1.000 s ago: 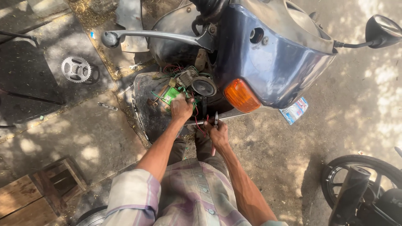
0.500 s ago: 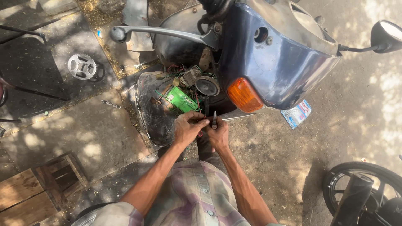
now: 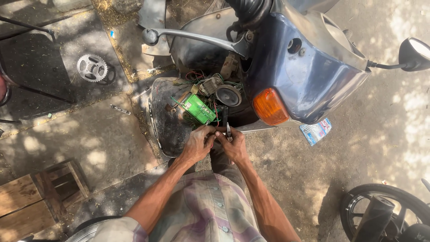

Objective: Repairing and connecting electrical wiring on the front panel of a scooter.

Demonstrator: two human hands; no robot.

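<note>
Head view: left hand [image 3: 197, 145] and right hand [image 3: 233, 145] meeting fingertip to fingertip just below open front of blue scooter [image 3: 309, 76]; right hand gripping small dark tool [image 3: 228, 131], tip pointing up; left fingers pinching closed beside tool, what they are pinching too small to tell; green battery [image 3: 197, 109] sitting among loose wires just above hands; orange indicator [image 3: 268, 106] showing right of hands; sprocket [image 3: 92, 68] lying on pavement, well apart at left.
</note>
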